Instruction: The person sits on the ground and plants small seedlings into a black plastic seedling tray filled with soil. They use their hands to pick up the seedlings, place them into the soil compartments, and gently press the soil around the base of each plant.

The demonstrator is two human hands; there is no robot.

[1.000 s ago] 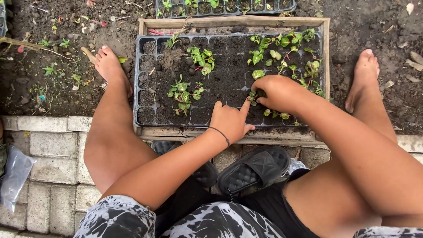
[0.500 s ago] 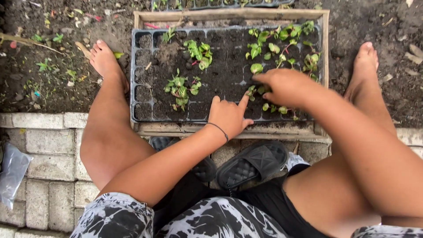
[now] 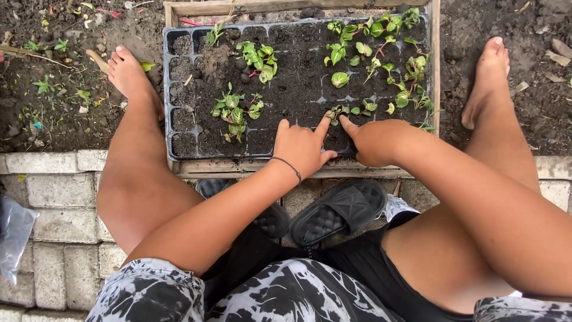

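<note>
My left hand [image 3: 304, 149] rests on the near edge of a black seed tray [image 3: 167, 89] filled with dark soil. Its index finger points up to a small green seedling [image 3: 337, 111]. My right hand [image 3: 374, 141] lies just right of it, mostly curled. The right index fingertip touches the soil beside the same seedling. Neither hand holds anything. A thin dark band circles my left wrist.
The tray sits in a wooden frame [image 3: 250, 169] on bare earth. Several seedlings [image 3: 393, 65] fill its right side, and two clumps [image 3: 235, 113] grow at the left. My bare feet [image 3: 128, 74] flank the tray. Black sandals [image 3: 339, 214] lie on grey pavers, with a plastic bag [image 3: 12, 232] at the far left.
My right hand has drawn back from the tray's middle rows to the near row and now points with one finger. The left hand stayed put. The view shifted so the tray sits higher.
</note>
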